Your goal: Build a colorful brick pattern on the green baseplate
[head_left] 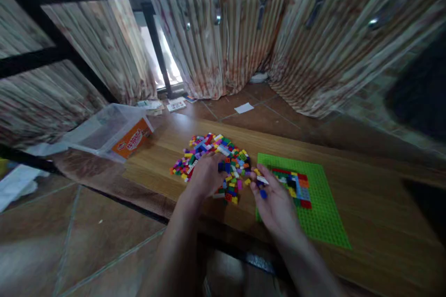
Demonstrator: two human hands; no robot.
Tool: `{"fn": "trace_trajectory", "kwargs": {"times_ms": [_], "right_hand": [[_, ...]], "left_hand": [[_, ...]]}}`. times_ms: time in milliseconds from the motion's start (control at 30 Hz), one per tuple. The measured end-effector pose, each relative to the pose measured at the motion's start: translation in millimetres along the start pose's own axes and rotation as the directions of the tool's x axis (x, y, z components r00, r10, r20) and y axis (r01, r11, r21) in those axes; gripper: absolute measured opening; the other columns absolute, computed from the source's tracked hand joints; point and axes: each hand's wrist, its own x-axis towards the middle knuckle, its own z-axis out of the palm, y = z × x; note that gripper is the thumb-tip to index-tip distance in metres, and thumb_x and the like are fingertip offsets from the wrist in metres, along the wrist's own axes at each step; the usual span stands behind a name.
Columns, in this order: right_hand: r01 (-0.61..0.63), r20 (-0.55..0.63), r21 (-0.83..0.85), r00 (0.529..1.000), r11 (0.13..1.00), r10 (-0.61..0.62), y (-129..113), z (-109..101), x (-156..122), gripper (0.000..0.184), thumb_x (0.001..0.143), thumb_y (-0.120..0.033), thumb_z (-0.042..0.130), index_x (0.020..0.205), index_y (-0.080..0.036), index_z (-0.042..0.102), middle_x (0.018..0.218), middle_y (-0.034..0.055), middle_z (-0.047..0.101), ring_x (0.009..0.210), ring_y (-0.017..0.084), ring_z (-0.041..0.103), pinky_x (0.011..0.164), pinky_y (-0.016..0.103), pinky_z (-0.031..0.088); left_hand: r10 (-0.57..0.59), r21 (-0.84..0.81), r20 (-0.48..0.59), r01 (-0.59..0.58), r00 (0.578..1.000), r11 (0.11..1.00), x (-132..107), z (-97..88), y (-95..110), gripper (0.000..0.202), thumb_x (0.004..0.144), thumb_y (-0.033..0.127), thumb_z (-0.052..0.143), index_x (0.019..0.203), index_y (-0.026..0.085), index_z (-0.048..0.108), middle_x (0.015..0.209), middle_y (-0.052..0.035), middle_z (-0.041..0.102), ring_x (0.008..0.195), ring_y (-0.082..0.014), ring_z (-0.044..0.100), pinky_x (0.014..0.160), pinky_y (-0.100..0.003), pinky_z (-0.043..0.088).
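Observation:
A heap of small coloured bricks (pixel 223 153) lies on a low wooden table (pixel 365 204). My left hand (pixel 206 175) rests palm down on the near side of the heap, fingers curled among the bricks. My right hand (pixel 275 202) hovers just right of the heap at the near left edge of a green baseplate (pixel 324 204), holding a few small bricks, one white and one blue, in its fingers. A patch of red, yellow, blue and orange bricks (pixel 296 185) is fixed on the baseplate.
A clear plastic tub with an orange label (pixel 114 132) lies on its side at the table's left end. Striped curtains hang behind. Papers (pixel 244 108) lie on the tiled floor beyond the table. A black metal frame crosses the top left.

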Motion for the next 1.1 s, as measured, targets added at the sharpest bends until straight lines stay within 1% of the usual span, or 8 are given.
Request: {"fn": "trace_trajectory", "kwargs": {"times_ms": [133, 267, 367, 433, 633, 833, 1000, 1100], "right_hand": [[0.306, -0.068, -0.204, 0.943, 0.930, -0.325, 12.9, 7.7, 8.5, 0.033, 0.075, -0.047, 0.070, 0.099, -0.024, 0.069, 0.104, 0.0012, 0.068, 0.097, 0.017, 0.061, 0.083, 0.031, 0.047], [0.448, 0.013, -0.490, 0.861, 0.748, -0.508, 24.7, 7.2, 23.5, 0.040, 0.084, -0.053, 0.056, 0.106, -0.021, 0.067, 0.113, 0.0063, 0.066, 0.106, 0.021, 0.058, 0.095, 0.038, 0.042], [0.495, 0.104, -0.575, 0.834, 0.652, -0.541, 29.3, 7.5, 28.2, 0.043, 0.088, -0.054, 0.049, 0.106, -0.020, 0.067, 0.114, 0.0079, 0.066, 0.107, 0.021, 0.058, 0.097, 0.039, 0.042], [0.516, 0.150, -0.589, 0.827, 0.623, -0.542, 29.3, 9.1, 26.8, 0.043, 0.090, -0.055, 0.047, 0.106, -0.020, 0.067, 0.114, 0.0078, 0.066, 0.107, 0.021, 0.059, 0.097, 0.039, 0.042], [0.487, 0.186, -0.550, 0.863, 0.679, -0.469, 22.6, 14.8, 17.1, 0.043, 0.090, -0.054, 0.048, 0.107, -0.019, 0.067, 0.115, 0.0081, 0.068, 0.109, 0.022, 0.060, 0.098, 0.040, 0.043], [0.528, 0.213, -0.501, 0.843, 0.685, -0.494, 17.8, 13.8, 14.2, 0.039, 0.089, -0.052, 0.051, 0.103, -0.020, 0.069, 0.112, 0.0078, 0.071, 0.106, 0.022, 0.064, 0.094, 0.038, 0.046], [0.604, 0.247, -0.586, 0.768, 0.540, -0.591, 3.7, 15.7, 25.4, 0.032, 0.088, -0.046, 0.056, 0.096, -0.019, 0.070, 0.102, 0.0075, 0.074, 0.098, 0.022, 0.066, 0.092, 0.039, 0.048], [0.606, 0.339, -0.680, 0.759, 0.413, -0.555, -5.5, 34.0, 49.5, 0.027, 0.087, -0.039, 0.056, 0.096, -0.018, 0.071, 0.100, 0.0087, 0.075, 0.094, 0.022, 0.067, 0.088, 0.038, 0.050]], "left_hand": [[0.009, 0.000, -0.016, -0.009, 1.000, 1.000, 2.2, 1.1, -1.2, 0.035, 0.074, 0.016, 0.067, 0.109, 0.018, 0.068, 0.109, -0.0086, 0.069, 0.106, -0.0262, 0.062, 0.098, -0.037, 0.048], [0.008, 0.003, -0.018, -0.008, 1.000, 1.000, 1.5, 2.0, 0.1, 0.038, 0.073, 0.018, 0.070, 0.110, 0.017, 0.068, 0.111, -0.0100, 0.068, 0.109, -0.0282, 0.061, 0.099, -0.039, 0.047], [0.004, -0.007, -0.019, -0.004, 1.000, 1.000, 0.6, 1.6, 1.3, 0.039, 0.073, 0.019, 0.070, 0.112, 0.018, 0.068, 0.112, -0.0105, 0.068, 0.111, -0.0290, 0.060, 0.098, -0.040, 0.047], [0.000, -0.020, -0.023, 0.000, 1.000, 1.000, 0.4, 1.1, 1.5, 0.040, 0.072, 0.019, 0.070, 0.112, 0.018, 0.067, 0.112, -0.0103, 0.068, 0.111, -0.0290, 0.059, 0.098, -0.040, 0.047], [0.000, -0.080, -0.045, -0.004, 0.999, 0.997, 0.4, -1.2, -0.2, 0.040, 0.070, 0.015, 0.067, 0.110, 0.020, 0.067, 0.110, -0.0088, 0.068, 0.109, -0.0271, 0.060, 0.100, -0.039, 0.046], [-0.029, -0.171, -0.099, 0.011, 0.995, 0.985, -4.1, -7.7, -6.7, 0.036, 0.072, 0.011, 0.061, 0.107, 0.019, 0.068, 0.107, -0.0079, 0.070, 0.105, -0.0256, 0.062, 0.098, -0.038, 0.048], [-0.150, -0.302, -0.181, 0.090, 0.972, 0.949, -4.8, -12.8, -15.3, 0.035, 0.076, 0.006, 0.054, 0.105, 0.017, 0.070, 0.105, -0.0083, 0.071, 0.097, -0.0231, 0.066, 0.092, -0.036, 0.050], [-0.252, -0.389, -0.213, 0.155, 0.944, 0.908, -3.9, -15.3, -18.2, 0.037, 0.076, 0.004, 0.052, 0.104, 0.018, 0.071, 0.101, -0.0065, 0.073, 0.093, -0.0212, 0.067, 0.090, -0.034, 0.051]]}}
